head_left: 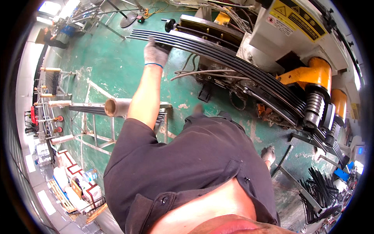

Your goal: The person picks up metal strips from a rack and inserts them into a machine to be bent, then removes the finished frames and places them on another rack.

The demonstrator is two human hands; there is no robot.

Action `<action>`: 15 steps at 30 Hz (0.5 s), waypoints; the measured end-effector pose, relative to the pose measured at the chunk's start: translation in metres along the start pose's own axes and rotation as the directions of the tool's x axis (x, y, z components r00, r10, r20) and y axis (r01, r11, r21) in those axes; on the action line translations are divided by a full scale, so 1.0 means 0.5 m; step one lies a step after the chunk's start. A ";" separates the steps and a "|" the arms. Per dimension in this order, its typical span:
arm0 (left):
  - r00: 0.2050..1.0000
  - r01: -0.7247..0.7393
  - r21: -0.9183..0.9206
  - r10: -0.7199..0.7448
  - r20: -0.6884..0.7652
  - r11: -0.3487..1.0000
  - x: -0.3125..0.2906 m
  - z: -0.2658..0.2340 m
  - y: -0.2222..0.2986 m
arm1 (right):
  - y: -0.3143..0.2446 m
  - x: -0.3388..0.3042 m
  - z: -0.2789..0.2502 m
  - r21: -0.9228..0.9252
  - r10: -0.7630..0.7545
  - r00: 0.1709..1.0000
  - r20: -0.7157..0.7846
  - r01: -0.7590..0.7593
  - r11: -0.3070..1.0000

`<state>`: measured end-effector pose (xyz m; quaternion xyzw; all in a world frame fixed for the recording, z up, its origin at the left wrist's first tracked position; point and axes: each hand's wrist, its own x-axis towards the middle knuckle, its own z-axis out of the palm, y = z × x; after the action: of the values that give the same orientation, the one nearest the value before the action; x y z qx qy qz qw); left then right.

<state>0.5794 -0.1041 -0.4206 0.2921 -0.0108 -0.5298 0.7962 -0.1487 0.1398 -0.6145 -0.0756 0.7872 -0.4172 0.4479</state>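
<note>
Jutting over open floor just left of the left hand, bars stretch rightward from its partly closed, gloved hold; the right hand hangs well apart, its grip too small to tell.

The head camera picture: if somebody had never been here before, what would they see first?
Probably the long black bars, sweeping from the upper middle down toward the right, with the person's gloved left hand at them near their upper-left end. Next might come the bright orange machine part on the right, above a dark ribbed spring-like piece, and the scuffed green floor spreading underneath.
</note>
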 end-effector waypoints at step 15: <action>0.999 -0.019 0.424 0.033 -0.026 0.905 0.171 -0.097 0.274 | 0.150 -0.267 0.116 -0.421 0.004 0.960 -0.279 -0.126 0.898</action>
<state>0.7473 -0.1182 -0.4205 0.4662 -0.1166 -0.4993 0.7210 -0.0066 0.2193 -0.5977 -0.0892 0.9162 -0.2221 0.3213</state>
